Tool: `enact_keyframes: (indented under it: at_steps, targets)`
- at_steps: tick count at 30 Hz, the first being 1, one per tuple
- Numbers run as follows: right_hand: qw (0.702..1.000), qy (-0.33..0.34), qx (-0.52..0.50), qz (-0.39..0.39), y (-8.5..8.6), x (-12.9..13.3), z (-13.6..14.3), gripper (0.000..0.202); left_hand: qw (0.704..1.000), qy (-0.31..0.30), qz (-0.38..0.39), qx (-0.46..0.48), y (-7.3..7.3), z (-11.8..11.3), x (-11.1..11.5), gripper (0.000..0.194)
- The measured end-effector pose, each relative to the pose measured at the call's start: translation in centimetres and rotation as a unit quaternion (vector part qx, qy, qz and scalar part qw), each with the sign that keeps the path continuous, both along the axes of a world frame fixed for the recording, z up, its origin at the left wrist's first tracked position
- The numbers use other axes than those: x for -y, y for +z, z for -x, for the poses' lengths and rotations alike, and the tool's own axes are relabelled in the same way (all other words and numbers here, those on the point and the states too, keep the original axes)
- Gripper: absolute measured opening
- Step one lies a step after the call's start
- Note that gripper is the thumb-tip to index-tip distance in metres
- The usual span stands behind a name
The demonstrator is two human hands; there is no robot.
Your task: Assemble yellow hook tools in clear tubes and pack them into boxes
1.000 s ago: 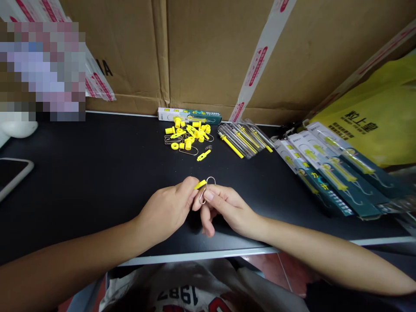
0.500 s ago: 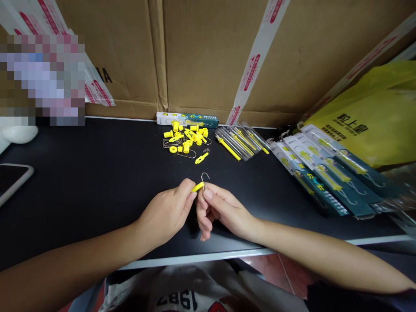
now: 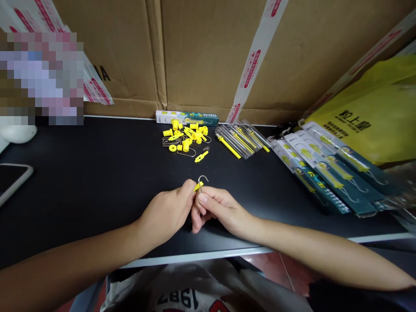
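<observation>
Near the table's front edge my two hands meet. My left hand [image 3: 169, 210] is closed on a small yellow plastic piece [image 3: 198, 186], most of it hidden behind the fingers. Between thumb and forefinger, my right hand [image 3: 221, 206] pinches a bent metal hook [image 3: 203, 178], its curved end pointing up. The hook's shank lies against the tip of the yellow piece; whether it passes through a hole there I cannot tell. Beyond the hands lie a loose yellow plastic part [image 3: 201, 157], a small spring [image 3: 206, 148] and a pile of yellow parts [image 3: 186, 145] mixed with wire hooks.
Clear tubes with yellow rods [image 3: 238, 141] lie right of the pile. A narrow printed box [image 3: 186, 117] stands behind it, against a large cardboard box [image 3: 201, 56]. Packaged hook scales [image 3: 312, 169] and a yellow bag [image 3: 367, 117] are at right. A phone [image 3: 14, 180] lies at left.
My right hand has shifted slightly left with the hook, which now overlaps the yellow piece's tip. The left hand has barely moved.
</observation>
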State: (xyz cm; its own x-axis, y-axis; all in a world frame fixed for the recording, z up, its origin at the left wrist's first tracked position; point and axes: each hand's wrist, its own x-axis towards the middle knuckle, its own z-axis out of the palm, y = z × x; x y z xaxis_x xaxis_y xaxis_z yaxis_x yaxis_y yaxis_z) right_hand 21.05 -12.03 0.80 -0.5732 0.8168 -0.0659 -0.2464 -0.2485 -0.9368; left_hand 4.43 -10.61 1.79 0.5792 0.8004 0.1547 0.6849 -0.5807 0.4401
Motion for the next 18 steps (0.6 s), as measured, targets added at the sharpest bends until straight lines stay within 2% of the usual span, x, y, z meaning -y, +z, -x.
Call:
enact_keyframes:
  at_steps: [3,6,12,18]
  targets:
    - [1.0,-0.013,0.005,-0.005,0.19,0.25,0.07,0.034,0.999,0.008,0.034,0.012,0.21,-0.12,0.13,0.016]
    - [0.999,-0.043,-0.009,0.005,0.16,0.26,0.14,0.035,0.999,0.027,0.035,0.005,0.31,-0.19,0.23,0.016]
    - [0.999,-0.025,-0.03,0.032,-0.13,0.2,0.21,0.036,0.999,0.023,0.025,0.004,0.23,-0.22,0.09,0.016]
    - [0.999,-0.023,-0.021,0.009,0.33,0.47,0.22,0.039,0.999,0.026,0.027,-0.019,0.34,-0.45,0.02,0.016]
